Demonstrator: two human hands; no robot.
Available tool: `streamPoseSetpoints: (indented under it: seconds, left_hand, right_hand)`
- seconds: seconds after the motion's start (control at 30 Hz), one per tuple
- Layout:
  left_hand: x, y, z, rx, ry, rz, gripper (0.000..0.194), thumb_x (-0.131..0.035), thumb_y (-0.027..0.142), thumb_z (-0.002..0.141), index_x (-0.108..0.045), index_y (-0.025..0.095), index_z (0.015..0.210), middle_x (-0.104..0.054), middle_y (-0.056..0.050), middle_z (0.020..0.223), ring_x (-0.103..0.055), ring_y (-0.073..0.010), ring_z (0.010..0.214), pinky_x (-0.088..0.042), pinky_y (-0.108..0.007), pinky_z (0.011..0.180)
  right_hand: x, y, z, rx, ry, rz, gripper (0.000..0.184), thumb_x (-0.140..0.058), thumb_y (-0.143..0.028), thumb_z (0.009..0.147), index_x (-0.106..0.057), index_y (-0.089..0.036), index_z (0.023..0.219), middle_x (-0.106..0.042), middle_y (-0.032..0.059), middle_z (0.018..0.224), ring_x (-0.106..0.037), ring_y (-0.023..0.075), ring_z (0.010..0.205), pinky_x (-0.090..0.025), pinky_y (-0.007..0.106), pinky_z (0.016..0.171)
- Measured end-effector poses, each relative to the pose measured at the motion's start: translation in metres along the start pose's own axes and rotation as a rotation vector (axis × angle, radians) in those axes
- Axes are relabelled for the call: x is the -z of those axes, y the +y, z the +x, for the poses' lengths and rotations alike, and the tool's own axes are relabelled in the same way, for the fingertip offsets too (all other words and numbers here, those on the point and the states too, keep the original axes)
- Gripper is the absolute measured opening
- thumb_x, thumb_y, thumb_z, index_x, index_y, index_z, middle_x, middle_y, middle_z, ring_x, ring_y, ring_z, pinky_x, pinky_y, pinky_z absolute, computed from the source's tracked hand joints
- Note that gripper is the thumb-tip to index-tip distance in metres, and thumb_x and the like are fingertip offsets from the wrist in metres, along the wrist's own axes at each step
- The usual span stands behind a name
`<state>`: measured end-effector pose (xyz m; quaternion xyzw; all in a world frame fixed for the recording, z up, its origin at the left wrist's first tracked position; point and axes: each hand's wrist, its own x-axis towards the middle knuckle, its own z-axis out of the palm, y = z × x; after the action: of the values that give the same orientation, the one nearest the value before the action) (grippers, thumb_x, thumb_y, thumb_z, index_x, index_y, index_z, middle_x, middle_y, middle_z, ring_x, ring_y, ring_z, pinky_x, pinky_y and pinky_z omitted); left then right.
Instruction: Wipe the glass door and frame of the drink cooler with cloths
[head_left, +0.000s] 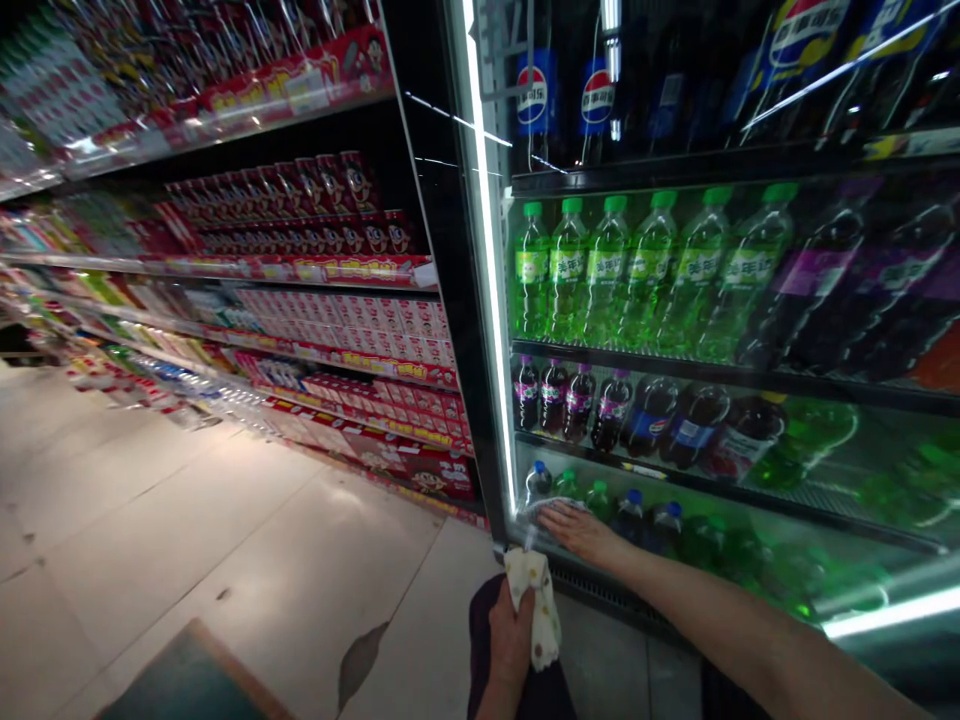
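Note:
My left hand (512, 632) is closed around a white cloth with yellowish and brown dots (545, 625), low in front of the cooler and over my dark-clad leg (484, 610). My right hand (576, 528) reaches across to the lower left corner of the cooler's glass door, its fingers stretched out flat against the pane. A thin whitish edge shows above those fingers; whether it is a smear on the glass or something under the palm I cannot tell. Behind the glass near that hand stand small bottles with blue and green caps (598, 500).
Inside the drinks cooler, shelves hold green soda bottles (607, 265), purple-labelled bottles (817, 275) and cola bottles (598, 100). A lit strip (491, 250) runs down its left side. Left of it, store shelves (330, 270) carry red cans and boxes. Pale floor tiles (285, 560) have dark chips.

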<state>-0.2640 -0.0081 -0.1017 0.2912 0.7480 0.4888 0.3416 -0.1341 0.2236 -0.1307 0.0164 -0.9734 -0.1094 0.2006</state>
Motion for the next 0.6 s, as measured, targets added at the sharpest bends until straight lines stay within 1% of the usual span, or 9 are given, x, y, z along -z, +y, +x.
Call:
streamPoseSetpoints:
  seconds: [0.07,0.17,0.27,0.37,0.43,0.5,0.6]
  left_hand:
    - [0.000,-0.001,0.001,0.001,-0.007,0.036,0.062,-0.052,0.050,0.084,-0.060,0.009,0.129,-0.075,-0.017,0.117,-0.070,-0.0272,0.107,-0.052,-0.036,0.095]
    - [0.000,-0.002,0.003,-0.013,-0.003,0.107,0.061,-0.049,0.052,0.086,-0.061,0.010,0.127,-0.076,-0.016,0.113,-0.070,-0.0256,0.104,-0.052,-0.035,0.094]
    - [0.000,-0.003,0.006,-0.034,-0.002,0.149,0.058,-0.048,0.052,0.087,-0.063,0.011,0.124,-0.075,-0.014,0.114,-0.070,-0.0241,0.105,-0.051,-0.033,0.094]
    - [0.000,-0.004,0.011,-0.016,-0.028,0.189,0.061,-0.046,0.053,0.086,-0.061,0.011,0.127,-0.075,-0.015,0.116,-0.069,-0.0257,0.108,-0.051,-0.034,0.095]
    - [-0.002,-0.004,0.015,0.005,-0.035,0.210,0.065,-0.045,0.055,0.085,-0.059,0.011,0.130,-0.074,-0.016,0.119,-0.069,-0.0270,0.110,-0.051,-0.034,0.096]
    - [-0.004,-0.004,0.018,0.008,-0.025,0.229,0.066,-0.045,0.055,0.085,-0.059,0.011,0.131,-0.074,-0.015,0.120,-0.069,-0.0271,0.111,-0.052,-0.033,0.095]
    - [-0.010,0.001,0.017,-0.017,0.045,0.311,0.058,-0.044,0.052,0.089,-0.063,0.013,0.127,-0.077,-0.013,0.112,-0.072,-0.0266,0.103,-0.054,-0.032,0.089]
  right_hand:
    - [0.018,-0.001,-0.026,-0.052,0.006,-0.012,0.046,-0.047,-0.008,0.091,-0.063,-0.016,0.134,-0.058,0.0081,0.145,-0.045,0.0186,0.141,-0.038,0.041,0.119]
    - [0.052,-0.003,-0.070,-0.130,0.028,-0.079,0.052,-0.045,-0.005,0.091,-0.060,-0.020,0.138,-0.053,0.0044,0.152,-0.041,0.0183,0.145,-0.037,0.042,0.119]
    - [0.085,-0.007,-0.119,-0.214,0.029,-0.243,0.057,-0.045,-0.001,0.089,-0.058,-0.024,0.140,-0.049,0.0003,0.155,-0.041,0.0174,0.144,-0.037,0.041,0.118]
    - [0.114,-0.010,-0.166,-0.308,0.022,-0.391,0.054,-0.048,-0.006,0.091,-0.060,-0.027,0.139,-0.048,-0.0013,0.156,-0.041,0.0197,0.144,-0.031,0.045,0.121]
    - [0.131,-0.012,-0.193,-0.395,0.023,-0.455,0.051,-0.050,-0.012,0.092,-0.060,-0.031,0.139,-0.050,-0.0021,0.154,-0.040,0.0215,0.144,-0.024,0.050,0.124]
    - [0.149,-0.012,-0.217,-0.514,0.022,-0.508,0.052,-0.052,-0.015,0.092,-0.059,-0.036,0.139,-0.053,-0.0027,0.152,-0.039,0.0233,0.144,-0.018,0.055,0.125]
    - [0.181,-0.011,-0.242,-0.713,0.056,-0.584,0.053,-0.054,-0.017,0.091,-0.060,-0.044,0.136,-0.057,-0.0013,0.147,-0.037,0.0261,0.146,-0.016,0.059,0.124]
